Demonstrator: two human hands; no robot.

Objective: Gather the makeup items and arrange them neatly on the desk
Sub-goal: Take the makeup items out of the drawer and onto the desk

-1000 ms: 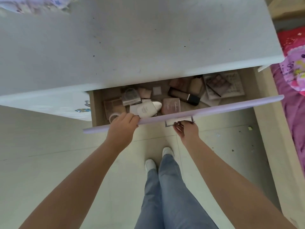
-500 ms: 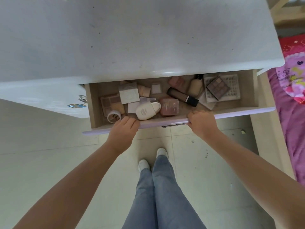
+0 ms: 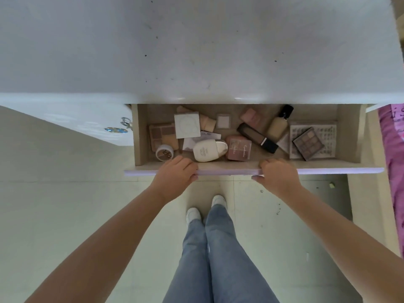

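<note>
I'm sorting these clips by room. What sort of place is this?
Most likely a bedroom. A white desk has its drawer pulled open and full of makeup, such as an eyeshadow palette, and pink patterned bedding shows at the right edge. Both hands grip the drawer front.

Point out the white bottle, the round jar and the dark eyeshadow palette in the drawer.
white bottle [image 3: 205, 152], head view, middle of its body.
round jar [image 3: 164, 153], head view, centre of its lid.
dark eyeshadow palette [image 3: 308, 143], head view, middle of the pans.

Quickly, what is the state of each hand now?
Left hand: closed on the drawer front.
Right hand: closed on the same drawer front.
</note>
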